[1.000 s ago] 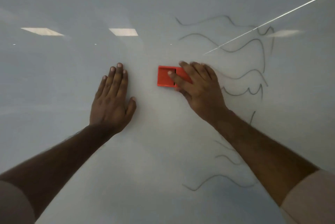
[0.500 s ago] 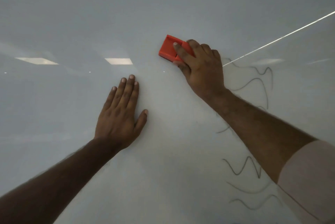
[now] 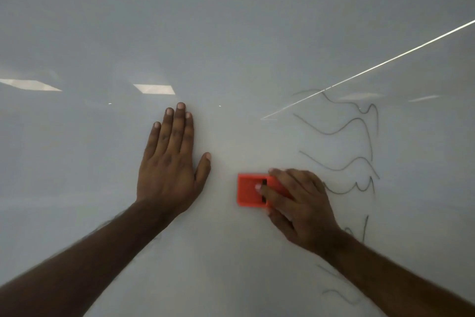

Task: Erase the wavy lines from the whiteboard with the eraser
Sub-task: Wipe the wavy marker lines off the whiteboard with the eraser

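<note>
We press our right hand (image 3: 303, 206) down on the orange eraser (image 3: 250, 190), grip clamped on it: fingers (image 3: 272, 192) draped over its right half and one fingertip set at the dark slot in its top face. The eraser lies flat against the whiteboard (image 3: 231, 34), a little below and right of centre, its left half clear of the hand. Our left hand (image 3: 171, 162) lies palm-down on the board just to the eraser's left, apart from it, its four fingers together and pointing up, thumb angled out toward the eraser, holding nothing. Dark wavy lines (image 3: 341, 126) run in stacked rows on the board up and to the right of our right hand, the nearest stroke passing just beside the knuckles. More strokes show lower down along the right forearm (image 3: 385, 273), some partly hidden behind it and fainter near the bottom edge. The patch of board between the two hands and around the eraser carries no strokes. A thin bright streak (image 3: 372, 68) crosses the upper right of the board, and two pale rectangular light reflections (image 3: 154, 88) sit on its left half.
</note>
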The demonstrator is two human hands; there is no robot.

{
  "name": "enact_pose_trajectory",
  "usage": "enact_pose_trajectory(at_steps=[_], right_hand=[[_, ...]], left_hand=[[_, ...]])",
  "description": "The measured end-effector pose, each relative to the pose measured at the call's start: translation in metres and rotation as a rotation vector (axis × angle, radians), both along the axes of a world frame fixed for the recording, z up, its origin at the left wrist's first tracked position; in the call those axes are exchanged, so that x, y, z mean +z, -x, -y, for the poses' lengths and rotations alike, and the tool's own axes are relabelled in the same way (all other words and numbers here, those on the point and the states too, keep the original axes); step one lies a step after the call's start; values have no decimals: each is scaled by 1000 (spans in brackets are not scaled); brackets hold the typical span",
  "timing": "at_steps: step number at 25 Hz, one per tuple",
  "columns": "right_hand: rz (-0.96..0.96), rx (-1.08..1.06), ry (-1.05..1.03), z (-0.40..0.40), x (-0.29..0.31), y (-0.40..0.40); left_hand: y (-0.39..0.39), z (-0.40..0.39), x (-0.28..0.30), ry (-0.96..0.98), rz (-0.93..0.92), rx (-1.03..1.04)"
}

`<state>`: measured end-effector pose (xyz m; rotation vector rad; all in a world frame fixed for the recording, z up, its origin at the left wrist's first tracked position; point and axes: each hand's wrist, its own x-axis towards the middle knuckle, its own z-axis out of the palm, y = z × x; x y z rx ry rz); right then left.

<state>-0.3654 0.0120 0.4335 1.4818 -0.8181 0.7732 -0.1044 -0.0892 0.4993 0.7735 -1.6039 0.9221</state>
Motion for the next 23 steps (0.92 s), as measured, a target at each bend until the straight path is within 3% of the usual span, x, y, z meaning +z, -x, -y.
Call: enact_pose_trajectory(at_steps=[3,6,10,14,20,23], right_hand=[[-273,-87,-109,-16,-35,30],[-347,-135,-74,-18,6,39],[-158,-143,100,-14,91,34],[261,-180,251,-20,162,55],[475,-142,355,-6,162,56],[449,-155,327,-9,160,65]], left_hand=[[5,-1,-2,23,7,9],[9,-1,-2,81,56,18],[9,0,0,86,90,19],[9,1,4,109,114,17],[23,-7,11,74,82,31],[36,-11,13,41,47,4]])
